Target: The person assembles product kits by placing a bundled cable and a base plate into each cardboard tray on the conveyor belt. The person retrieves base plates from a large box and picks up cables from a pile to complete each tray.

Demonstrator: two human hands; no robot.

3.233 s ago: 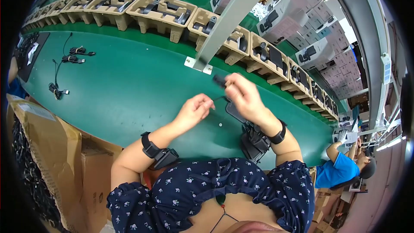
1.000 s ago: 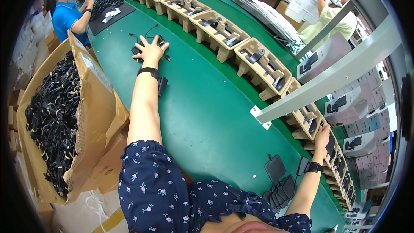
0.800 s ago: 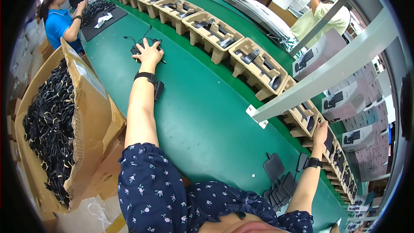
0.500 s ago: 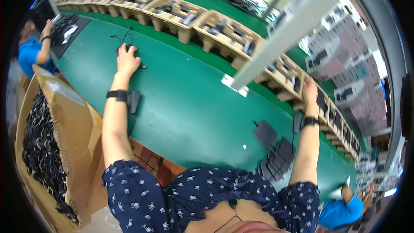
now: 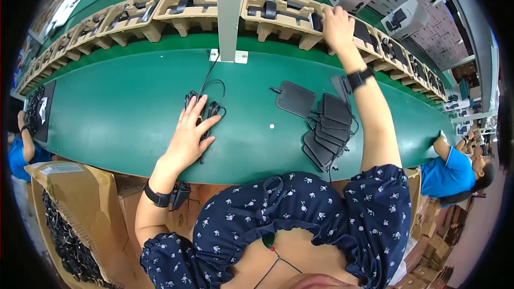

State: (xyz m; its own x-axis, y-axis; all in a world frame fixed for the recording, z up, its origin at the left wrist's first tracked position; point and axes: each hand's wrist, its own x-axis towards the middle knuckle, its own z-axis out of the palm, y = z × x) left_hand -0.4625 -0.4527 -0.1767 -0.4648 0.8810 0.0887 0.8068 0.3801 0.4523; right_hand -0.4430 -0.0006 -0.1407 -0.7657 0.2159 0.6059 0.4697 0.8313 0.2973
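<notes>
My left hand [image 5: 188, 132] rests on a bundle of thin black cable [image 5: 213, 109], its fingers bent over it and pressing it to the green table. A loose end of the cable trails away toward the grey post. My right hand [image 5: 338, 29] reaches far forward, fingers hooked over the end of a brown moulded tray [image 5: 300, 35] that holds black and metal parts. Partly under those fingers is a black piece in the tray. Between my arms lie one flat black pad [image 5: 295, 99] with a short lead and an overlapping stack of similar pads [image 5: 327, 138].
A row of similar trays [image 5: 128, 31] curves along the far side. The grey post [image 5: 230, 16] rises from the table [image 5: 128, 112]. At lower left stands a carton [image 5: 101, 198] of black cables. White boxes are behind; people in blue are at both sides.
The view has turned to the right. My left hand has come nearer with the cable bundle, while my right hand stays at the tray's end.
</notes>
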